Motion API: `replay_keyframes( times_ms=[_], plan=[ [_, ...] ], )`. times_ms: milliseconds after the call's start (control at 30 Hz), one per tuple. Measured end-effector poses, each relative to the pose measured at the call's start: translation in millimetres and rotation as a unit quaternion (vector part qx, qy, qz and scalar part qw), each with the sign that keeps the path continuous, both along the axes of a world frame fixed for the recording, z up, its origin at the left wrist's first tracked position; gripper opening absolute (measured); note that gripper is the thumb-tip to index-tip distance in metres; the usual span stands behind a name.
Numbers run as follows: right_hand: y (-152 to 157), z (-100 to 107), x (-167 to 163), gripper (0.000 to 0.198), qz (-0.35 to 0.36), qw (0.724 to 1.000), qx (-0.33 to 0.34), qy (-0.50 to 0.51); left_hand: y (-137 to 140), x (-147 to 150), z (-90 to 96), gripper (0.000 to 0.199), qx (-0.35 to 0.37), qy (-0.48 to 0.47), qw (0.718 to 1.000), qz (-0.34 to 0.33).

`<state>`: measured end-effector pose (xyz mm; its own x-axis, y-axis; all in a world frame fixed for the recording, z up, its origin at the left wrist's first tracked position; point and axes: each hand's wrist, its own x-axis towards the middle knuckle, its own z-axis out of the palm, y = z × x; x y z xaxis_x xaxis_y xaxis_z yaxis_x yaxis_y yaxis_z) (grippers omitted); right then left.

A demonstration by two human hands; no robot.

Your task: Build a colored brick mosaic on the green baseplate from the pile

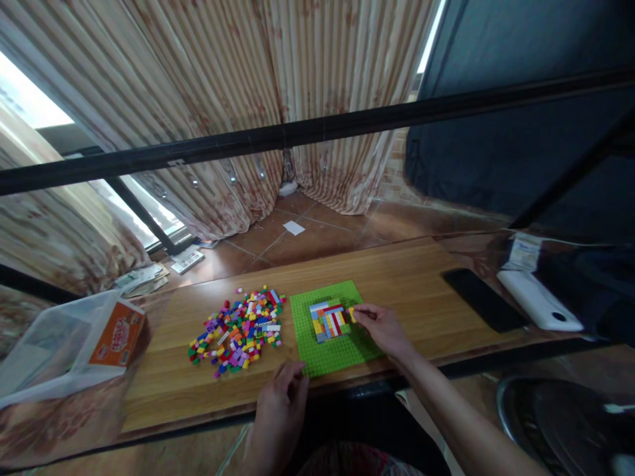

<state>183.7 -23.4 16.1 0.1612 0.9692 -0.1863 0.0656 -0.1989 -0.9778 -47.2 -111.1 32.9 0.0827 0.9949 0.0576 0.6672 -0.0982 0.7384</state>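
Observation:
A green baseplate point(320, 365) lies on the wooden board. Near its middle sits a block of coloured bricks point(328, 322), with red and white stripes and yellow, orange, grey and light blue pieces. My right hand point(380, 324) pinches a small yellow brick point(352, 315) at the right side of that block. Whether the brick touches the block I cannot tell. By the near left corner of the baseplate rests my left hand point(285, 393), its fingers bent and close together at the plate's edge. Anything between those fingers is hidden.
Left of the baseplate, a loose pile of small bricks point(243, 330) spreads over the wooden board point(163, 370). A clear plastic bin point(54, 370) with an orange label stands at far left. A black phone-like slab point(483, 299) and a white device point(540, 301) lie at right.

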Motion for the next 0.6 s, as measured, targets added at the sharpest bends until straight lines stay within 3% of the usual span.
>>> replay_keyframes(
  times_ms=[167,300,433,600],
  plan=[
    [7,-3,1,0.033,0.025,1.000,-0.003,0.000,8,13,1.7,0.022,-0.026,-0.013,0.999,0.028],
    [-6,14,2,0.036,0.061,0.997,-0.016,0.050,15,32,11.9,0.029,-0.055,-0.106,0.991,0.067],
    [-29,37,-10,0.036,0.133,0.983,-0.030,0.121,33,55,29.7,0.034,-0.145,-0.291,0.944,0.061],
    [-49,53,-29,0.033,0.175,0.978,-0.020,0.111,38,61,42.5,0.024,-0.143,-0.379,0.912,0.064]
  ],
)
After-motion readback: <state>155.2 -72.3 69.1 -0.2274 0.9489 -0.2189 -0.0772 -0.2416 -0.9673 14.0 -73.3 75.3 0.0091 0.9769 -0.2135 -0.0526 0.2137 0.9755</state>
